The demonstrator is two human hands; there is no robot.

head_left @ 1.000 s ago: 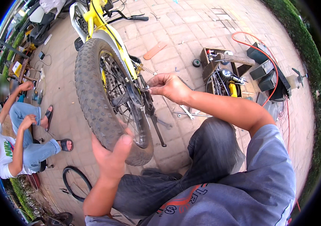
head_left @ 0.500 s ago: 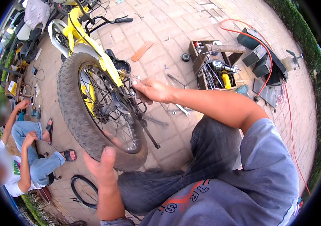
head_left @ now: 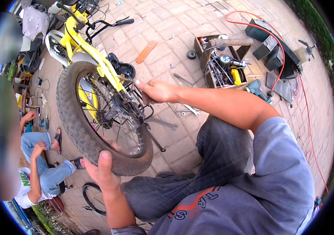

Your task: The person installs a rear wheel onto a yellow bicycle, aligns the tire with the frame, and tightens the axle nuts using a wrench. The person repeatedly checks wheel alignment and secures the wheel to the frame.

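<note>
A yellow bicycle [head_left: 104, 70] stands tipped over in front of me, its fat knobbly tyre [head_left: 73, 117] toward me and its saddle [head_left: 122, 67] low on the far side. My left hand [head_left: 103, 169] is wrapped round the tyre's near edge, thumb on the outside; some fingers show faintly through the spokes. Beside the wheel's right side, at the frame end near the hub, my right hand [head_left: 158, 91] is closed with its thumb along the top. What its fingers grip is hidden. Below it a dark kickstand [head_left: 155, 137] sticks out.
A wooden toolbox [head_left: 211, 74] full of tools stands right of the bicycle. Near it lie a cordless drill [head_left: 258, 91], wrenches [head_left: 190, 109], black batteries [head_left: 273, 56] and an orange hose [head_left: 282, 58]. An orange strip [head_left: 146, 51] lies farther off. Left, a person [head_left: 37, 172] sits beside a loose tyre [head_left: 92, 199].
The view has shifted slightly. My right hand has moved a little left along the frame end, and the coiled spring by its thumb is now harder to see. The left hand stays on the tyre.
</note>
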